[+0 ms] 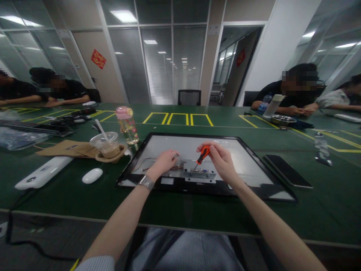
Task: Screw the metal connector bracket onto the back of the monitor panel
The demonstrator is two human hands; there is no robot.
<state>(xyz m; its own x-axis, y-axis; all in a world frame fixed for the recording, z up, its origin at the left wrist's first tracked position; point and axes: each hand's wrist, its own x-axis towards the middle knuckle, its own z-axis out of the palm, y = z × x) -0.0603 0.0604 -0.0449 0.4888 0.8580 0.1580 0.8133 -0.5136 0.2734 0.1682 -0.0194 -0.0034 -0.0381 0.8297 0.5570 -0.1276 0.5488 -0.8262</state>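
Observation:
A monitor panel [248,158] lies face down on the green table, its grey metal back up inside a black frame. A small metal circuit-board box [199,174] with a port sits near its front edge, with thin wires [146,162] running left. My right hand [222,160] is closed on an orange-handled screwdriver [203,153], whose tip points down onto the box. My left hand [165,161], with a wristwatch on its wrist, rests fingers down on the panel just left of the box, touching the wires.
A black phone [287,170] lies right of the panel. To the left are a white mouse [92,175], a white flat device [42,172], a plastic cup with straw [107,145], a pink-lidded bottle [127,126]. Other people sit at both far corners.

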